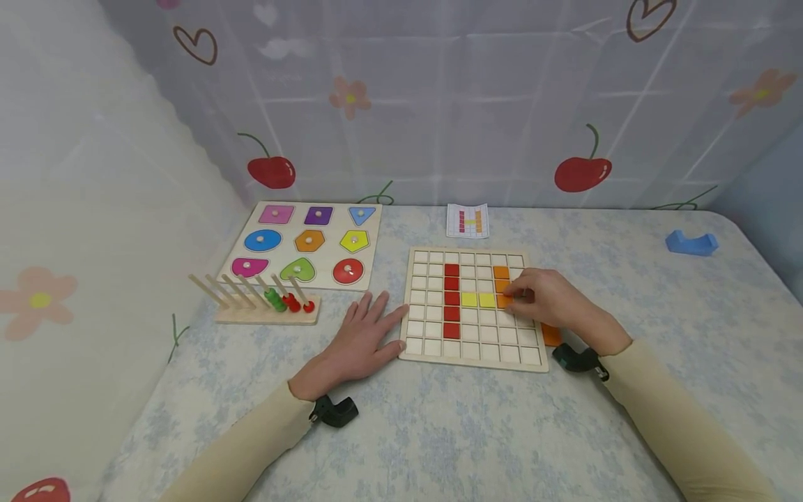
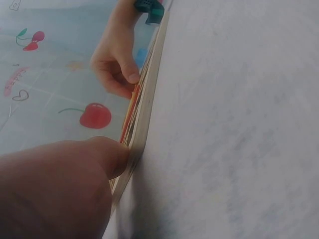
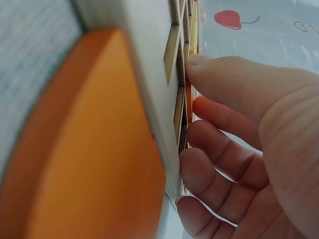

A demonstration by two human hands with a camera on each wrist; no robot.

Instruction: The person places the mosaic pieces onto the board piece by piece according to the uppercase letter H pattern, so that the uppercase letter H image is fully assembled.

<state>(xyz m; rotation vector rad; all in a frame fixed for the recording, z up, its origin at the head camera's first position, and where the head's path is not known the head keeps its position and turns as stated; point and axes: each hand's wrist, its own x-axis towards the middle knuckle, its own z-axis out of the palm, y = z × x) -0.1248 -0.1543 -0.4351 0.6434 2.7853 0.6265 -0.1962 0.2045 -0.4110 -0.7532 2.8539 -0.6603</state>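
Observation:
A wooden grid board (image 1: 473,361) lies flat on the table. Red square tiles (image 1: 452,298) form a column in it, two yellow tiles (image 1: 478,300) sit side by side to their right, and orange tiles (image 1: 501,272) stand in a column further right. My right hand (image 1: 552,301) pinches an orange square tile (image 1: 504,302) between thumb and fingers at the grid, level with the yellow row; the fingers partly hide it. My left hand (image 1: 360,341) rests on the table with fingers spread, its thumb and forefinger touching the board's left edge.
An orange piece (image 1: 551,335) lies by the board's right edge. A small printed card (image 1: 467,222) with a coloured grid lies behind the board. At the left are a shape puzzle (image 1: 285,239) and a peg stand (image 1: 266,317) with beads. A blue block (image 1: 691,243) sits far right.

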